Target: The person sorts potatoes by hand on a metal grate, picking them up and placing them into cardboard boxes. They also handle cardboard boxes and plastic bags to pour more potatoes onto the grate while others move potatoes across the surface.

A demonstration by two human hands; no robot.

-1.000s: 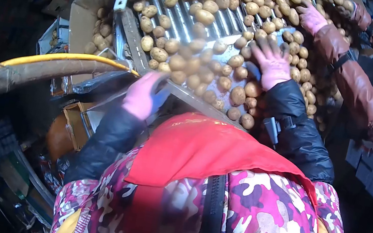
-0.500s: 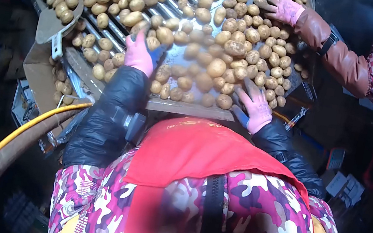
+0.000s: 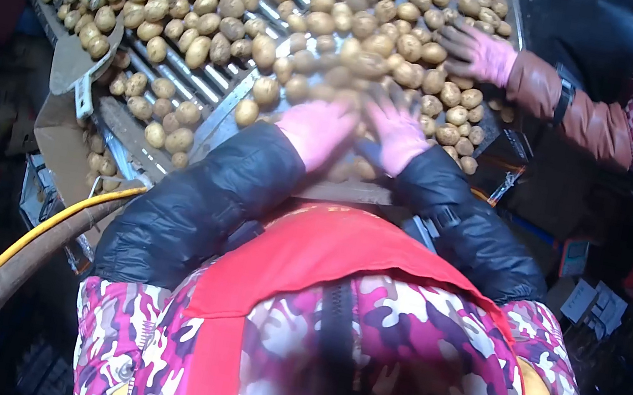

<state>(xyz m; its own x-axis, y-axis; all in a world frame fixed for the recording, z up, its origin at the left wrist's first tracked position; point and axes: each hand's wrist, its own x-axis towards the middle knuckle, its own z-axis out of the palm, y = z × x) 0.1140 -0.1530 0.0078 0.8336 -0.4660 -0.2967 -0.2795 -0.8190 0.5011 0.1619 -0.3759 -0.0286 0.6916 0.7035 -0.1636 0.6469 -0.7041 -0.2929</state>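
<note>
Both my hands wear pink gloves with darkened fingers, and they rest close together among the potatoes (image 3: 369, 65) at the near edge of the sorting table. My left hand (image 3: 317, 132) lies at the front, its fingers blurred and partly lost among the potatoes. Just to its right, my right hand (image 3: 396, 137) stretches forward with fingers spread, touching the potatoes ahead of it. A blurry patch over the middle of the view softens the potatoes around both hands. Some potatoes show between and below the wrists.
A co-worker's gloved hand (image 3: 481, 55) reaches over the potatoes from the right. Metal rollers (image 3: 186, 73) carry a thick heap of potatoes at the upper left. Beside them stands a cardboard box (image 3: 63, 121), with a yellow hose (image 3: 45, 224) curving below.
My left hand has swept right, away from the rollers, and my right hand has moved left, so they are close together. Potatoes at the near edge have shifted. The co-worker's hand has moved slightly.
</note>
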